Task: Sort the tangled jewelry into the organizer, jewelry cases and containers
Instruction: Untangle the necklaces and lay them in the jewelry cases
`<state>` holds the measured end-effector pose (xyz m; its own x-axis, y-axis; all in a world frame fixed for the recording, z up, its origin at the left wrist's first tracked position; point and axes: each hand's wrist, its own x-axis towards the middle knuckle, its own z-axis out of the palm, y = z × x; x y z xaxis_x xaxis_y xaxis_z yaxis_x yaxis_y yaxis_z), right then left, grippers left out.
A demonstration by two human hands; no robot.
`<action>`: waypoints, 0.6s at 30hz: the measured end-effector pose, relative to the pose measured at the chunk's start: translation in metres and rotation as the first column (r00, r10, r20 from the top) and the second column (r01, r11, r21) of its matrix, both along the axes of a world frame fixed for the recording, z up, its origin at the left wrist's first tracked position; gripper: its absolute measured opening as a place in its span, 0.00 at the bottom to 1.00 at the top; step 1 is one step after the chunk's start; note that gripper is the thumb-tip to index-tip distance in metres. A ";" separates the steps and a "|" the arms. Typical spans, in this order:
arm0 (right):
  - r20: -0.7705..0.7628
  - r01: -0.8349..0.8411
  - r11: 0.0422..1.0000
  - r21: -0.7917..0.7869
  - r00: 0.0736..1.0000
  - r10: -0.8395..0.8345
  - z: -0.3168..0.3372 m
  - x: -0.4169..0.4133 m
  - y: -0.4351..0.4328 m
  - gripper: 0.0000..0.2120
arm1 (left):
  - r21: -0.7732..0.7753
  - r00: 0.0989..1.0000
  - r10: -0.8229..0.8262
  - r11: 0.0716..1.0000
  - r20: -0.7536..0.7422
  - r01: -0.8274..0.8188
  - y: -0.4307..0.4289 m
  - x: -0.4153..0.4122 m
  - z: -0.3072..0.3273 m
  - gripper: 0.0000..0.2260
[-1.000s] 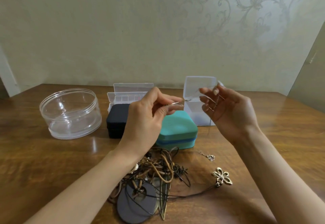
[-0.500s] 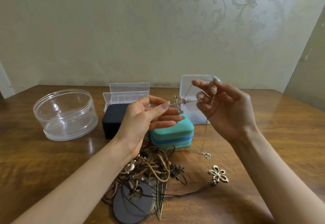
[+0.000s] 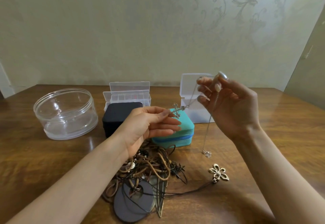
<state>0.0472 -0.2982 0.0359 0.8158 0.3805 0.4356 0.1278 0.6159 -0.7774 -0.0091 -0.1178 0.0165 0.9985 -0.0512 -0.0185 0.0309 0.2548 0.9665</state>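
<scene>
Hands now wider apart: left hand (image 3: 149, 125) pinches the cross pendant (image 3: 176, 110) over the teal case (image 3: 182, 135), right hand (image 3: 232, 107) pinches its chain (image 3: 208, 127) high, apparently so it hangs straight, clear of the pile (image 3: 149, 167).

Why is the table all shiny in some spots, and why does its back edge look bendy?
Head view: light bounces off the polished table and leaves pale glare beside the clear tub. Head view: the wide-angle lens curves the table's far edge. Head view: the necklace has a chain so thin that it almost fades away.
</scene>
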 end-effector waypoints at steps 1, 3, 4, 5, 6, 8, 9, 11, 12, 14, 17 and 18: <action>-0.009 0.029 0.999 0.031 1.000 -0.029 -0.001 0.003 -0.002 0.13 | 0.040 1.000 0.018 0.999 0.002 -0.018 0.001 0.001 -0.001 0.05; -0.022 0.066 0.995 0.081 0.998 -0.065 -0.001 0.008 -0.005 0.10 | 0.198 0.999 0.033 0.979 0.037 -0.040 0.003 0.002 -0.002 0.05; -0.025 0.081 0.992 0.093 0.997 -0.079 -0.002 0.010 -0.007 0.09 | 0.304 0.998 0.013 0.952 0.067 -0.033 0.003 0.003 -0.003 0.05; -0.024 0.097 0.991 0.095 0.995 -0.095 -0.002 0.012 -0.008 0.10 | 0.421 0.994 -0.028 0.907 0.104 -0.019 0.004 0.003 -0.004 0.06; -0.016 0.112 0.990 0.086 0.994 -0.111 -0.002 0.012 -0.008 0.11 | 0.543 0.986 -0.079 0.840 0.147 -0.014 0.003 0.002 -0.004 0.06; 0.024 0.135 0.990 0.032 0.990 -0.136 -0.001 0.010 -0.007 0.12 | 0.767 0.954 -0.168 0.636 0.249 -0.089 0.000 0.003 -0.007 0.06; 0.047 0.138 0.990 0.001 0.989 -0.138 0.000 0.008 -0.006 0.12 | 0.840 0.925 -0.188 0.505 0.331 -0.198 -0.001 0.003 -0.009 0.06; 0.064 0.121 0.992 -0.039 0.991 -0.118 0.002 0.004 -0.004 0.14 | 0.818 0.814 -0.180 0.306 0.552 -0.488 0.000 0.005 -0.011 0.06; 0.053 0.101 0.994 -0.049 0.994 -0.098 0.003 0.002 -0.003 0.14 | 0.764 0.755 -0.165 0.286 0.634 -0.579 0.002 0.008 -0.011 0.10; 0.015 0.062 0.996 -0.070 0.998 -0.061 0.004 0.001 -0.002 0.14 | 0.767 0.775 -0.130 0.312 0.619 -0.560 0.007 0.019 -0.011 0.23; 0.011 0.096 0.978 -0.186 0.995 -0.095 0.001 0.001 0.001 0.12 | 0.951 0.937 -0.184 0.146 0.297 -0.273 0.011 0.034 -0.011 0.43; 0.021 0.142 0.956 -0.257 0.990 -0.141 0.000 0.001 0.002 0.11 | 0.978 0.954 -0.218 0.070 0.207 -0.197 0.010 0.037 -0.011 0.45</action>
<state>0.0483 -0.2960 0.0360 0.8684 0.3606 0.3404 0.2013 0.3710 -0.9065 0.0279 -0.1076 0.0054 0.9665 -0.2037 0.1565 -0.2411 -0.9296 0.2787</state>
